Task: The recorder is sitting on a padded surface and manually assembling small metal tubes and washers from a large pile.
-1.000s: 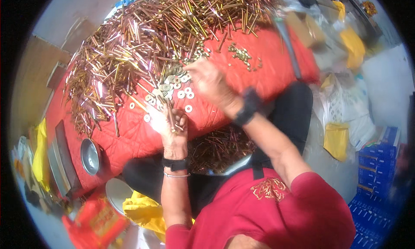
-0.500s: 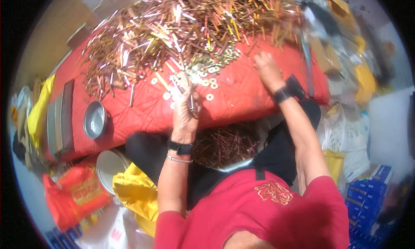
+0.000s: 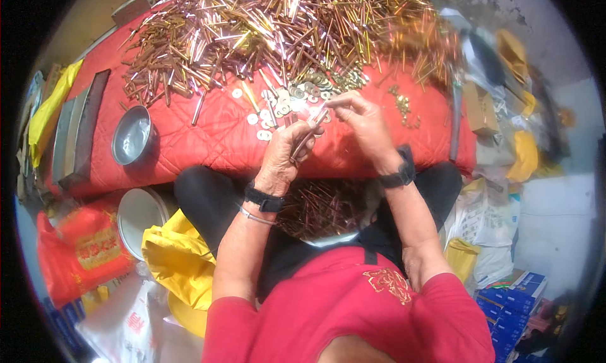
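My left hand (image 3: 284, 152) is closed around a slim metal rod (image 3: 302, 146), like a bolt, that slants up and to the right; its fingers hide part of it. At the upper end of that rod, my right hand (image 3: 366, 128) is closed in a pinch; what lies between its fingertips is too small to make out. Just beyond the hands lie flat silvery washers (image 3: 283, 103), with a heap of small brassy nuts (image 3: 351, 79) beside them. A few more brassy pieces (image 3: 404, 104) lie to the right. Behind is a large pile of copper-coloured metal rods (image 3: 252, 29).
Everything rests on a red quilted cover (image 3: 183, 145). A metal bowl (image 3: 132, 136) stands at its left, near grey slabs (image 3: 79, 133). More rods (image 3: 319, 205) lie between my legs. A white bucket (image 3: 140, 221), yellow bags (image 3: 180, 256) and blue boxes (image 3: 514, 306) surround me.
My right hand has moved left from the right side of the cover to the rod in my left hand. The small brassy pieces at right now show. The view has shifted slightly.
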### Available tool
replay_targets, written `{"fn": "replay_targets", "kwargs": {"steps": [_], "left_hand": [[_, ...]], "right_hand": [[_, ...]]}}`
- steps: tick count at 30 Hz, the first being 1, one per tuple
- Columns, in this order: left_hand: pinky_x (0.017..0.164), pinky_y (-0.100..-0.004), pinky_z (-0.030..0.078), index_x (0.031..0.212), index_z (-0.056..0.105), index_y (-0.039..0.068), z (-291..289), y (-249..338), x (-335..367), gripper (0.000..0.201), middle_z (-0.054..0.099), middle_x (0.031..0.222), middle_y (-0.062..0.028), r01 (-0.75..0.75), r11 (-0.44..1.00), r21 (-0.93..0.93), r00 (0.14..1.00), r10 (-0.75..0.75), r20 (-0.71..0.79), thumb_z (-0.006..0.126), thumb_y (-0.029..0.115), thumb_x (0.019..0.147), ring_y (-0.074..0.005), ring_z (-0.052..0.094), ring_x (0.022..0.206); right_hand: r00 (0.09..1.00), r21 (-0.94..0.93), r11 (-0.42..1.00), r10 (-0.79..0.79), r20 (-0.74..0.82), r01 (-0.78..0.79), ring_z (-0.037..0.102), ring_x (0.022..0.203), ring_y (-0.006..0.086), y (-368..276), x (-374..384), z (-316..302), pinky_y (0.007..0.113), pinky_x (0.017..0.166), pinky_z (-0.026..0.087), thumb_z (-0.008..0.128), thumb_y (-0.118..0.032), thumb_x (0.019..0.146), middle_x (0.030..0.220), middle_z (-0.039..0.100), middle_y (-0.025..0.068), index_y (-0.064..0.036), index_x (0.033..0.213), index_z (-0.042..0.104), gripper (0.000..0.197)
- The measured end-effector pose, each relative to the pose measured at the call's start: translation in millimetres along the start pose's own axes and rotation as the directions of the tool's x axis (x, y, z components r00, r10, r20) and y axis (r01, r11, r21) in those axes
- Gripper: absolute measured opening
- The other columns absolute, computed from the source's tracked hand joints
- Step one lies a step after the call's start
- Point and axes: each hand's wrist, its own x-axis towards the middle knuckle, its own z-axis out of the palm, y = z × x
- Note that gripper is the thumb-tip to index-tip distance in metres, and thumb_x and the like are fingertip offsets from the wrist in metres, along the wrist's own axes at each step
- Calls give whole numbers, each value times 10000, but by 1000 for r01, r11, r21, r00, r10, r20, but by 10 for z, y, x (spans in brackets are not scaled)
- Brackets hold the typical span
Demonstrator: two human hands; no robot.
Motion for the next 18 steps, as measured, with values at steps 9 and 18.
{"fn": "replay_targets", "kwargs": {"steps": [9,18], "left_hand": [[386,-177,248,933,647,11,-14,-10,30,263,523,623,34,22,997,75,991,-32,131,672,260,848,-27,367,435],[416,-170,231,914,653,22,70,50,-43,274,462,604,70,-45,938,344,984,-17,175,673,287,846,-11,363,469]], "right_hand": [[999,93,995,-27,20,25,594,916,107,-163,-108,-51,239,810,480,603,-60,890,1003,642,36,-17,1047,627,164],[974,-431,892,-37,225,134,564,789,83,-416,-121,-165,242,708,465,602,-76,892,850,599,1,-20,924,606,65]]}}
